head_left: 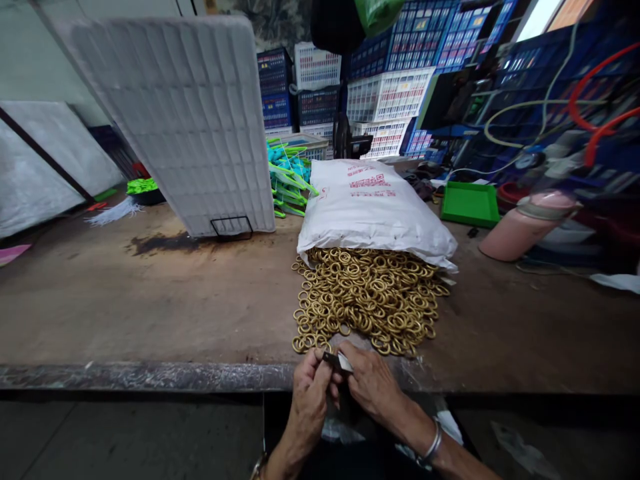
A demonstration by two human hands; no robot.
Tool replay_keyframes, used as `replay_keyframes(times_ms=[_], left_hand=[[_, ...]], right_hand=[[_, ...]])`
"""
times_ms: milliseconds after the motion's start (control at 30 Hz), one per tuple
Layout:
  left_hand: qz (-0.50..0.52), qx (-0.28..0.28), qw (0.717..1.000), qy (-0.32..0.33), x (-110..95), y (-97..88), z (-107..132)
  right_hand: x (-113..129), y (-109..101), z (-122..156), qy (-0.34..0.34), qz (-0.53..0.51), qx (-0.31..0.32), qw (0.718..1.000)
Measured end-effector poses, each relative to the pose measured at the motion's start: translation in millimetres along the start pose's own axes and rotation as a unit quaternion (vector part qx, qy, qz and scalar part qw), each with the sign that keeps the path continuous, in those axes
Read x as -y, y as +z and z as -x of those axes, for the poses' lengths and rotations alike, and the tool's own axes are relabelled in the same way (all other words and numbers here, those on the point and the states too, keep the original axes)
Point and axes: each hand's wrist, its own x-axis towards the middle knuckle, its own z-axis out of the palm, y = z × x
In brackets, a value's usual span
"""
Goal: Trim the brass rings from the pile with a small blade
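Note:
At the table's front edge my hands are close together. My left hand is closed, its fingertips pinching what looks like one gold-coloured ring. My right hand is closed around a small flat knife-like tool, with a dark end and a pale, shiny part; its exact kind is unclear. The dark end reaches to the left fingertips. Just beyond both hands lies a heap of gold-coloured rings, spilling from the mouth of a white printed sack.
A tall pale ribbed panel leans upright on the wooden table. Behind it are green hangers. To the right are a green tray and a pink bottle. Stacked crates fill the back.

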Motion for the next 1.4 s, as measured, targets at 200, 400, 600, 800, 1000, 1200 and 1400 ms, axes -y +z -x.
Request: replay_keyframes(times_ms=[200, 400, 600, 800, 1000, 1200, 1400], left_hand=[[0.053, 0.049, 0.997, 0.010, -19.0, 2.9, 18.9], [0.189, -0.011, 0.982, -0.006, -22.9, -18.0, 10.4], [0.247, -0.067, 0.967, 0.009, -24.7, -37.8, 2.3], [0.305, -0.045, 0.950, -0.042, -22.9, -41.8, 0.2], [0.318, -0.059, 0.944, -0.073, -14.3, -42.6, -2.7], [0.165, -0.075, 0.983, -0.034, -9.9, -26.6, -5.8], [0.021, -0.068, 0.997, -0.031, -6.1, -9.8, -14.4]], right_hand=[[-9.2, -7.9, -7.3, 0.018, 0.035, -0.015, 0.999], [-6.2, -0.2, -15.6, 0.004, 0.013, -0.043, 0.999], [3.5, 11.9, -24.2, -0.024, 0.037, -0.029, 0.999], [12.8, 13.0, -28.1, -0.019, 0.095, 0.008, 0.995], [7.5, 13.8, -32.8, 0.011, 0.101, 0.002, 0.995], [2.5, 6.0, -36.5, 0.043, -0.080, -0.038, 0.995], [6.4, -3.6, -29.3, 0.042, -0.229, -0.069, 0.970]])
